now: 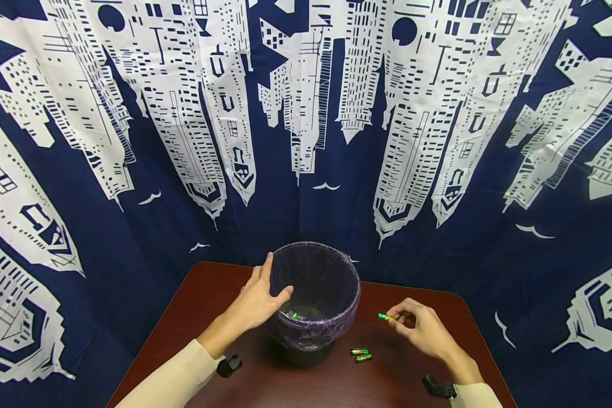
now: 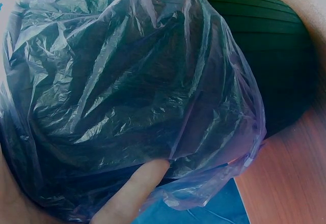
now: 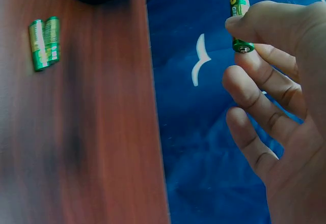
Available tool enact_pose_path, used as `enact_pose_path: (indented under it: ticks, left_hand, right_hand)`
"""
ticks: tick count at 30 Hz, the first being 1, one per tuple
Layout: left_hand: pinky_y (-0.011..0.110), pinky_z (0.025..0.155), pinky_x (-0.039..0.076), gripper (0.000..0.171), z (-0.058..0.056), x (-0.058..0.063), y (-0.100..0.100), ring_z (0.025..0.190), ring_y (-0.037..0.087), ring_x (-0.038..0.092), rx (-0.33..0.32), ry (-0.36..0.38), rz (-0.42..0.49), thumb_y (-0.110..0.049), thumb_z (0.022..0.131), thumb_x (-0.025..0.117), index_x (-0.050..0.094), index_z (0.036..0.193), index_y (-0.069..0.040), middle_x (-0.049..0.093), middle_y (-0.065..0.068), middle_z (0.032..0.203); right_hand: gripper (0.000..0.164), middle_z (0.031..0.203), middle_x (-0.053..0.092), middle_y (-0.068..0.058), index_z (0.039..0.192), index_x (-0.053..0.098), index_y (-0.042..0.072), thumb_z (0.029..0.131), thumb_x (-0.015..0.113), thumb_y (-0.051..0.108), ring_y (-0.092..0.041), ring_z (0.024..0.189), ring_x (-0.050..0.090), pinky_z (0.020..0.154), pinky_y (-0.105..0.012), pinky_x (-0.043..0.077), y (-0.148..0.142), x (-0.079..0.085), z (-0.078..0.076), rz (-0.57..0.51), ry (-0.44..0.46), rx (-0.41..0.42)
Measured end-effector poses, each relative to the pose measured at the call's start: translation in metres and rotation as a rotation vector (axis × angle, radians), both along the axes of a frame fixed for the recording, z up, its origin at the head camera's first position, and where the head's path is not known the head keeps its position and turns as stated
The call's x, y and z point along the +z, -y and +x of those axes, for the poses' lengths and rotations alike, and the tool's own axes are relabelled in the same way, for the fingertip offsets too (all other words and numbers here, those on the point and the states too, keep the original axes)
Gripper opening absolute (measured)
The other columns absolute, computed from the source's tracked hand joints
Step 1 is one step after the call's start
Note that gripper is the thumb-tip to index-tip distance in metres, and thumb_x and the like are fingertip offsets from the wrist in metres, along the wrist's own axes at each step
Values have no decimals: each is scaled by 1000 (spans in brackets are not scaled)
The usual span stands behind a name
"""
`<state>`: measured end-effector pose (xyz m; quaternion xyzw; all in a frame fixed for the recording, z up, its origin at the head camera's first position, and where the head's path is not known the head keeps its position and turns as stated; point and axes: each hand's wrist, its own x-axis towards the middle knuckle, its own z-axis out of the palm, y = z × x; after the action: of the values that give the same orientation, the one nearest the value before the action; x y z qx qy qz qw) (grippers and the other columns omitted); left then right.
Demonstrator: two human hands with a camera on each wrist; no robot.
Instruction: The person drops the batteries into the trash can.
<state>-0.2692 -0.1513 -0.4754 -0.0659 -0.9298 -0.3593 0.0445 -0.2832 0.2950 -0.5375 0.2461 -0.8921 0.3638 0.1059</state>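
Observation:
A dark trash bin (image 1: 302,356) lined with a thin purple plastic bag (image 1: 331,327) stands upright on the table. My left hand (image 1: 257,297) holds its left rim, the thumb over the opening and the fingers along the outside; in the left wrist view a finger (image 2: 137,191) touches the bag. To the right of the bin, my right hand (image 1: 425,328) pinches a green and gold battery (image 1: 386,317) between thumb and fingers, above the table. Two similar batteries (image 3: 45,45) lie side by side on the table. Inside the bin, small green and silver items (image 1: 294,315) show at the bottom, partly hidden by the rim.
The reddish-brown wooden table (image 1: 398,374) has rounded far corners. Behind it hangs a dark blue curtain (image 1: 306,215) with white city buildings and birds. Each wrist wears a black strap, such as the right strap (image 1: 438,387).

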Motion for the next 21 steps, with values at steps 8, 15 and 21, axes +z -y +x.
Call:
enact_pose_path:
  ticks: [8,15,21]
  left_hand:
    - [74,118,59,113,-1,2,0,142,54,72,3,1,-11,-58,105,74,14,189,-12,47,31,174]
    - [74,118,59,113,0,3,1,141,55,72,5,-1,-10,-57,105,75,14,188,-12,47,32,174]
    - [74,119,59,113,2,3,-1,143,54,71,7,11,-4,-57,105,75,14,188,-12,46,31,175]
  right_hand:
    - [26,97,76,2,106,82,18,94,93,-3,4,82,66,70,-22,60,5,29,-11,26,-93,-18]
    - [28,98,79,-1,105,82,17,92,92,-6,3,82,67,72,-20,59,11,54,-22,40,-182,-7]
    - [24,99,79,5,105,83,16,93,92,-3,4,82,69,76,-18,60,20,73,-30,56,-236,-15]
